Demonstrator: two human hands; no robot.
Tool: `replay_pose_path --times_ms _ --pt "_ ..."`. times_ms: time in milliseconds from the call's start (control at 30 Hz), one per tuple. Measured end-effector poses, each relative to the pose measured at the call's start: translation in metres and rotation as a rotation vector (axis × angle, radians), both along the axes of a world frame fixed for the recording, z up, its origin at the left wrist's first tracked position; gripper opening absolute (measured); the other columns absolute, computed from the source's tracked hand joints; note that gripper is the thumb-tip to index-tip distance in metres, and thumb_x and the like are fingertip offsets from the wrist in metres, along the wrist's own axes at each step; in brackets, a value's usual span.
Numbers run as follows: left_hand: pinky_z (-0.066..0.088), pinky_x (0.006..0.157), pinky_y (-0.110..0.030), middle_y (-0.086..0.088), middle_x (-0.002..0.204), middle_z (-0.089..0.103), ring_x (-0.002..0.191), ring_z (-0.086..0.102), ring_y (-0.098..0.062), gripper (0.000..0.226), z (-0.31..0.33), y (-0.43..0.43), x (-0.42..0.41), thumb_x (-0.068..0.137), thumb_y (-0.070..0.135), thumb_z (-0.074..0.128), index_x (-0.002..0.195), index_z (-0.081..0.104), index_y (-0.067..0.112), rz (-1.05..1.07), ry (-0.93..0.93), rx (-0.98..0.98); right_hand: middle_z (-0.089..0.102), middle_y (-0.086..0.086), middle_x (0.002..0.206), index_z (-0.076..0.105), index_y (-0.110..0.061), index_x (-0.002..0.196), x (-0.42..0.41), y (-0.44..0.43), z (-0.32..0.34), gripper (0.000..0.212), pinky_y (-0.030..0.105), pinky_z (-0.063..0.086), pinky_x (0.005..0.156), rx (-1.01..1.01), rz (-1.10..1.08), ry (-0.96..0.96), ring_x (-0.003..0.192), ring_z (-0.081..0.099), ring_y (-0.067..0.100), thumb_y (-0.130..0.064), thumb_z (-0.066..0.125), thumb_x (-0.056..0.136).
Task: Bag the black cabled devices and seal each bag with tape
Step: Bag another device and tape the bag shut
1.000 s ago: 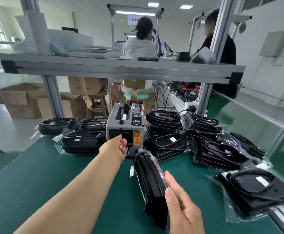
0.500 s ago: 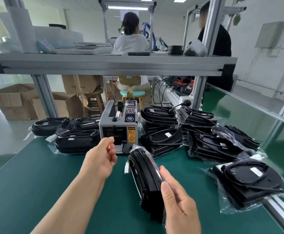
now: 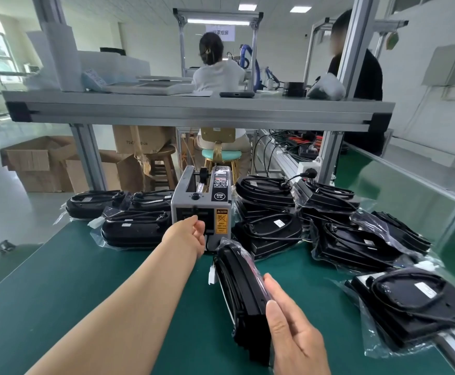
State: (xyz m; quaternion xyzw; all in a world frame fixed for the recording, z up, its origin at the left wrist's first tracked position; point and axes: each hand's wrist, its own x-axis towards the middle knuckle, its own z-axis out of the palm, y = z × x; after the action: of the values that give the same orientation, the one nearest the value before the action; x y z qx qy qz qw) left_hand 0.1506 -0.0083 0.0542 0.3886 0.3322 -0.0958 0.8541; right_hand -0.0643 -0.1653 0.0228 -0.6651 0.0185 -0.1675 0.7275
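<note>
Head view: there is one view, looking down at a green table.
Tape machine: a grey box with a yellow sticker stands in the middle of the table at the back.
Black device: it is flat and black, inside a clear shiny bag, with a black cable and a small white plug on its left side.
Where it is: just in front of the tape machine, a bit to the right, with its far end almost at the machine.
Which way: it stands up on its thin edge, and its long side runs from the person toward the machine.
Right hand: the right hand holds the near end of the device, with thumb and finger on its edge.
Left hand: the left hand is at the slot in the front of the machine with its fingers curled in. I cannot tell if it has any tape.
Right of the machine: a big heap of bagged devices lies close by.
Left of the machine: a few more bagged devices lie in a small pile.
Behind the machine: a metal shelf runs across, and past it are brown boxes, a stool and two people.
</note>
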Motion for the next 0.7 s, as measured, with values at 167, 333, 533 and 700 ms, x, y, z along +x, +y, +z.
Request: replay_pose_path --times_ms 167,333,533,700 --pt "0.038 0.060 -0.018 0.006 0.054 0.061 0.052 0.051 0.000 0.024 0.001 -0.005 0.006 0.092 0.019 0.066 0.115 0.062 0.018 0.153 0.013 -0.047 0.066 -0.031 0.119 0.069 -0.028 0.119 0.000 0.000 -0.002 0.042 -0.003 0.039 0.086 0.026 0.022 -0.020 0.114 0.057 -0.015 -0.029 0.059 0.078" --pt "0.036 0.047 -0.018 0.009 0.055 0.052 0.041 0.046 -0.001 0.008 0.005 -0.003 -0.018 0.089 0.013 0.063 0.093 0.059 0.018 0.139 -0.145 0.108 0.067 -0.028 0.119 0.069 -0.026 0.119 0.000 -0.002 0.000 0.034 -0.003 0.040 0.085 0.029 0.030 -0.010 0.112 0.058 -0.016 -0.013 0.060 0.089" --pt "0.044 0.051 -0.018 0.005 0.060 0.053 0.049 0.047 -0.005 0.013 0.019 0.002 -0.108 0.075 0.022 0.076 0.073 0.063 0.018 -0.371 -0.515 0.294 0.068 -0.028 0.118 0.070 -0.031 0.117 0.000 0.000 -0.004 0.033 -0.004 0.039 0.084 0.047 0.048 0.003 0.111 0.057 -0.018 -0.010 0.060 0.093" --pt "0.039 0.058 -0.015 0.003 0.061 0.053 0.056 0.042 -0.007 0.012 0.030 -0.015 -0.164 0.076 0.027 0.078 0.068 0.073 0.019 -0.669 -0.671 0.607 0.067 -0.014 0.130 0.074 -0.037 0.115 0.001 -0.002 -0.012 0.034 0.042 0.041 0.113 0.077 0.083 0.011 0.128 0.057 0.006 -0.031 0.060 0.085"
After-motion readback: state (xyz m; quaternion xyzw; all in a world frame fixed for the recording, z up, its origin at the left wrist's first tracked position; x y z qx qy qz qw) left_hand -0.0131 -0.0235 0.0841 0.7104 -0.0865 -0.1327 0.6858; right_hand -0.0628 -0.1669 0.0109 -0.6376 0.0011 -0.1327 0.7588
